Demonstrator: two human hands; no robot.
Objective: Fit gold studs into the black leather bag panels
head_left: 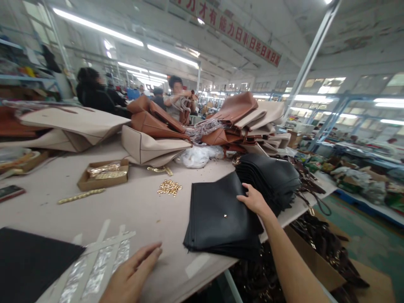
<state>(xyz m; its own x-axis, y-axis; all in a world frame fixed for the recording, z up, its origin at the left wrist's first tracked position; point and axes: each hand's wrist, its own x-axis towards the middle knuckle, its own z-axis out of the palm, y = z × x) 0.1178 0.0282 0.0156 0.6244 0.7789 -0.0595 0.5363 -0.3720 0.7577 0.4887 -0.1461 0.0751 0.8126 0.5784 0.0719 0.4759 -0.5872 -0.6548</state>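
Observation:
A stack of black leather panels (217, 210) lies near the table's front edge, a small gold stud on its top piece. My right hand (253, 199) grips the upper right edge of the top panel between thumb and fingers. Low in the view, my left hand (135, 269) is held over the table with nothing in it, its fingers extended. It is between the black stack and a taped silvery plastic sheet (97, 265). Just behind the right hand, a thicker pile of folded black pieces (268, 176) rests on the table.
Small gold pieces (169, 188) form a heap mid-table, beside a cardboard box (104, 176) of packets. Tan and brown bags (154, 147) line the back. A black sheet (34, 261) lies front left. Dark straps (318, 240) fill a box below the right edge. People are beyond.

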